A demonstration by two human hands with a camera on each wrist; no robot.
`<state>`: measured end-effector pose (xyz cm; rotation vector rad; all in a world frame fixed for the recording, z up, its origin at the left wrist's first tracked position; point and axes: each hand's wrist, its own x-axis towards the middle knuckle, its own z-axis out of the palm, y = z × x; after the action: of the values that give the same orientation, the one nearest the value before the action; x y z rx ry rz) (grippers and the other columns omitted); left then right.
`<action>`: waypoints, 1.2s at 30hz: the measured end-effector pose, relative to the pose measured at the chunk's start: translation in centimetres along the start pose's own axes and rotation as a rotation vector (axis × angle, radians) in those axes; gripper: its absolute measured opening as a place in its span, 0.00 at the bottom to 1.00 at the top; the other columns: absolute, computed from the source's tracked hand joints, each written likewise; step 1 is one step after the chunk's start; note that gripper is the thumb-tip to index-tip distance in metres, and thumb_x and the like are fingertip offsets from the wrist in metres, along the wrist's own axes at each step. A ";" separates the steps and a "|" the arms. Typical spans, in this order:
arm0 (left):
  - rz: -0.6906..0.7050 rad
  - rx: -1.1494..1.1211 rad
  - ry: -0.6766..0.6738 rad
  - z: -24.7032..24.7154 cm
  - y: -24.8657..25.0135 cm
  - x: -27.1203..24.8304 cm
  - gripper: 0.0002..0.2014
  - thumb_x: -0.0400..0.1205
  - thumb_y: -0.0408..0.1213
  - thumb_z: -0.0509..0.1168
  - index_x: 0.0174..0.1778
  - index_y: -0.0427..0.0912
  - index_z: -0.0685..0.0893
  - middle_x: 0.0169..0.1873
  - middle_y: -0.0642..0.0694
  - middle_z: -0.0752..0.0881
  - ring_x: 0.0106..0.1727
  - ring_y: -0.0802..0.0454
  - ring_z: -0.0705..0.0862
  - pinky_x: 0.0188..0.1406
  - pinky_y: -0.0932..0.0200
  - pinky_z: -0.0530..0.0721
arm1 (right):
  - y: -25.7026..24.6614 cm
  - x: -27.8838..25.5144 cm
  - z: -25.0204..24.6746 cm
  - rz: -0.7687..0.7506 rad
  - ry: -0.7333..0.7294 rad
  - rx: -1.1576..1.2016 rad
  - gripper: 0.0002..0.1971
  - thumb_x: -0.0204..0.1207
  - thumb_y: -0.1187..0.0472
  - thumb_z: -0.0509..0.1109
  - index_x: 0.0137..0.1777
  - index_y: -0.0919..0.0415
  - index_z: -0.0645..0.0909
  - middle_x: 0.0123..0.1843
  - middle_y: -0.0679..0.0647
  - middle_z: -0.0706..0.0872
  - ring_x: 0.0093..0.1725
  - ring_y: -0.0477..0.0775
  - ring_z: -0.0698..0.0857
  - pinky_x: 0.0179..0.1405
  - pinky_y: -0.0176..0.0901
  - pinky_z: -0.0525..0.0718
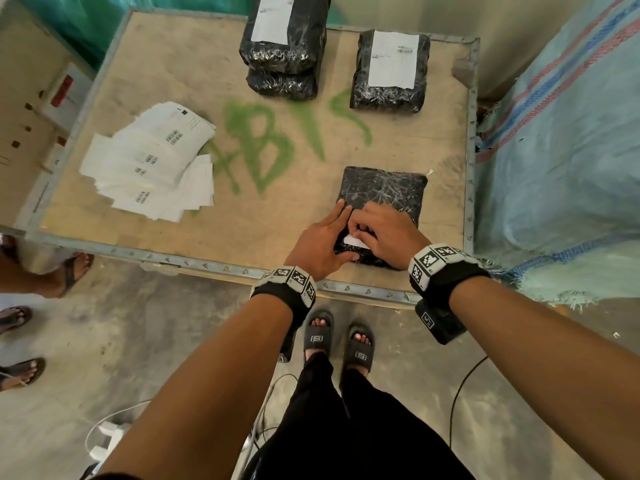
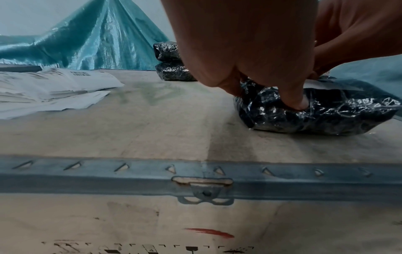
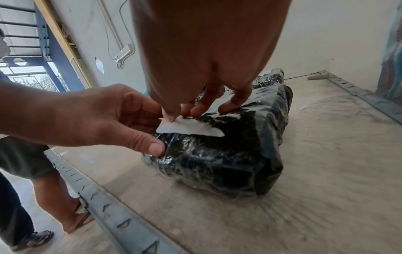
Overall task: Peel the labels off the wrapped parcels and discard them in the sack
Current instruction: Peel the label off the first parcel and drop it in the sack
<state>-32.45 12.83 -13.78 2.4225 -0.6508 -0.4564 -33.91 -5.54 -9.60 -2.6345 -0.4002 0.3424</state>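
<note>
A black wrapped parcel [image 1: 384,188] lies near the front right of the wooden table top [image 1: 277,220]. A torn white label strip [image 1: 355,241] sticks to its near end. My left hand [image 1: 325,237] holds that end, with the thumb [image 3: 155,148] dug into the side wrap and the fingers over the top. My right hand [image 1: 384,230] pinches the edge of the label strip [image 3: 191,128] with curled fingertips. A pale blue woven sack [image 1: 561,150] stands to the right of the table.
A pile of loose labels [image 1: 152,161] lies at the table's left. Two stacked labelled parcels [image 1: 287,39] and a single one [image 1: 389,74] sit at the back. Another person's sandalled feet [image 1: 69,271] are at the left. Cables [image 1: 460,393] run over the floor.
</note>
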 end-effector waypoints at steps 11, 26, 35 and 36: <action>-0.013 -0.003 0.013 0.0 -0.2 0.0 0.47 0.73 0.48 0.80 0.86 0.45 0.64 0.87 0.50 0.60 0.65 0.41 0.85 0.65 0.47 0.83 | 0.6 -0.3 -0.6 0.005 0.063 0.199 0.23 0.74 0.58 0.78 0.66 0.39 0.81 0.42 0.42 0.83 0.39 0.42 0.82 0.45 0.43 0.84; -0.047 -0.051 0.004 0.1 -0.1 0.1 0.49 0.73 0.46 0.81 0.87 0.43 0.61 0.87 0.49 0.58 0.74 0.44 0.79 0.73 0.47 0.79 | 0.0 -0.1 0.4 0.010 0.067 0.037 0.01 0.79 0.52 0.72 0.46 0.44 0.84 0.44 0.44 0.80 0.44 0.52 0.80 0.44 0.59 0.83; -0.044 -0.025 -0.015 0.2 0.2 0.1 0.48 0.75 0.44 0.79 0.87 0.41 0.60 0.87 0.46 0.57 0.72 0.41 0.81 0.73 0.50 0.78 | 0.7 -0.3 0.0 -0.058 -0.020 0.063 0.04 0.81 0.56 0.67 0.45 0.46 0.77 0.45 0.41 0.78 0.46 0.51 0.77 0.51 0.60 0.80; -0.045 -0.018 -0.020 0.1 0.2 0.1 0.48 0.75 0.44 0.79 0.87 0.41 0.59 0.87 0.46 0.56 0.72 0.41 0.81 0.72 0.50 0.78 | 0.8 -0.3 -0.1 -0.070 -0.029 0.069 0.04 0.81 0.57 0.67 0.45 0.46 0.77 0.45 0.41 0.79 0.46 0.51 0.78 0.52 0.59 0.80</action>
<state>-32.53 12.57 -13.77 2.4227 -0.5984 -0.5031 -33.99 -6.34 -9.83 -2.5447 -0.4798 0.3649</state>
